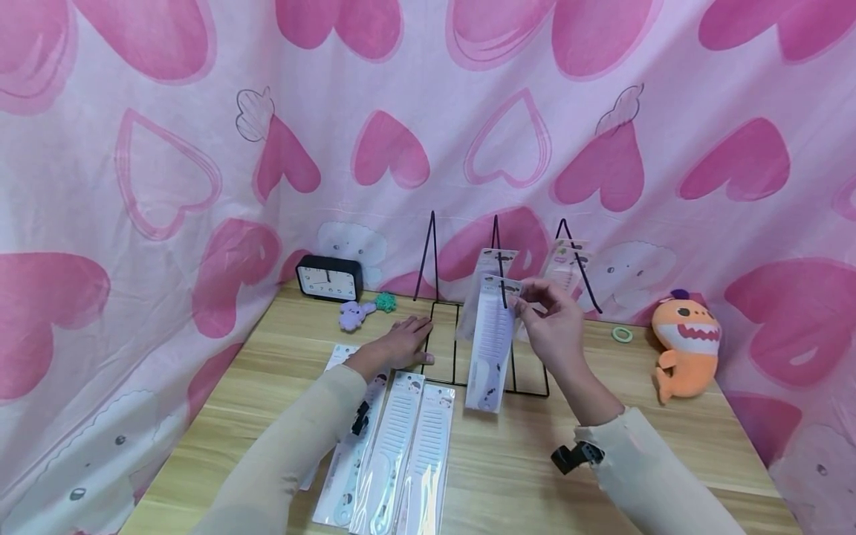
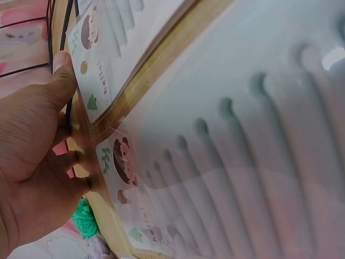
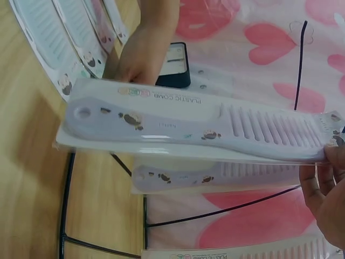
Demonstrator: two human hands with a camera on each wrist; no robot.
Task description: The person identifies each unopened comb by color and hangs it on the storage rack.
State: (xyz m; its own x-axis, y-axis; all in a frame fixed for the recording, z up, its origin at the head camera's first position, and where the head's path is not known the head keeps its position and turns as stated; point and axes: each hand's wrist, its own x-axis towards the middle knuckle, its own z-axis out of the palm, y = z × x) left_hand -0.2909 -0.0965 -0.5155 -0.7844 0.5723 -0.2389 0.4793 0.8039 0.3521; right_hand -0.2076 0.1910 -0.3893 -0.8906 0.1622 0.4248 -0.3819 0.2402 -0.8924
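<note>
My right hand [image 1: 553, 327] pinches the top right edge of a lilac plastic comb [image 3: 178, 127] in a clear packet, which hangs down upright. In the head view, the middle prong of the black wire rack [image 1: 455, 349] overlaps the packet's top. Behind it another packaged comb [image 1: 499, 255] hangs at that prong, and a further packaged comb [image 1: 562, 271] hangs at the right prong. My left hand [image 1: 404, 343] rests at the rack's left base edge, its fingers extended, holding nothing. Several packaged combs [image 1: 394, 438] lie on the table below it.
A black clock [image 1: 329, 278] stands at the back left, with a small purple toy [image 1: 352, 315] and a green tangled ball [image 1: 386, 301] near it. To the right are a pale green ring [image 1: 622, 335] and an orange plush shark [image 1: 687, 345]. Heart-patterned cloth surrounds the wooden table [image 1: 568, 468].
</note>
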